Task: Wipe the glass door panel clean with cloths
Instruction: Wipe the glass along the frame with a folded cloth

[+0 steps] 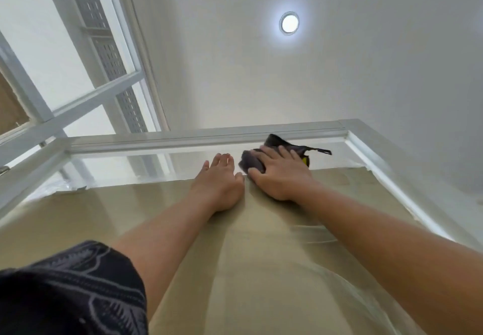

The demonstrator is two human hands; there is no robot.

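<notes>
I look steeply up along the glass door panel, which has a white frame and brown paper behind most of the glass. My right hand presses a dark grey cloth flat against the glass just below the top rail, fingers spread over it. A black loop and a yellow tag stick out of the cloth to the right. My left hand lies flat on the glass right beside it, fingers straight and holding nothing.
The white ceiling holds a round lit lamp. At the left stand more white-framed panes with a perforated metal tray behind them. The door frame's right post runs down the right side. My dark patterned sleeve fills the lower left.
</notes>
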